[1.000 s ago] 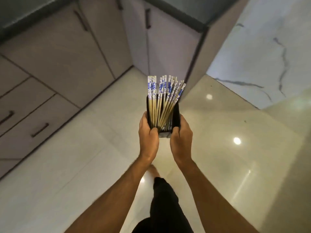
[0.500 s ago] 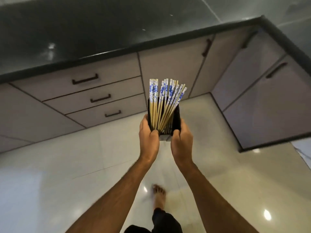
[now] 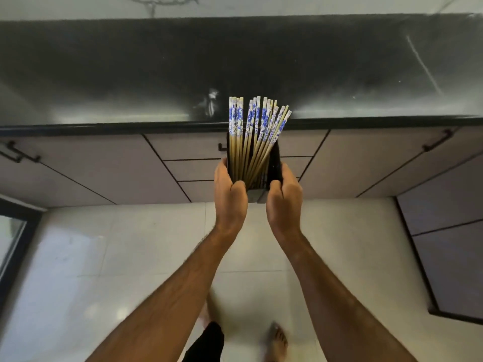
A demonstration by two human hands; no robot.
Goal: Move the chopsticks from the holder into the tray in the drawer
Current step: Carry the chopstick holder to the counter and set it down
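A black holder (image 3: 275, 165) full of several wooden chopsticks (image 3: 257, 131) with blue-and-white tops is held out in front of me at chest height. My left hand (image 3: 230, 192) grips its left side and my right hand (image 3: 283, 194) grips its right side, fingers curled round its base. The chopsticks fan upward, their tops level with the countertop edge. A stack of closed drawers (image 3: 193, 167) sits right behind the holder, partly hidden by it. No tray shows.
A black countertop (image 3: 235, 74) runs across the view with a white marble wall above. Closed cabinet doors with dark handles (image 3: 433, 142) flank the drawers, and another cabinet run (image 3: 449, 244) juts out at right. The pale tiled floor (image 3: 117, 257) and my bare feet lie below.
My view has swung to face the counter squarely and I have stepped closer. The holder stays gripped in both hands, now in front of the drawer stack.
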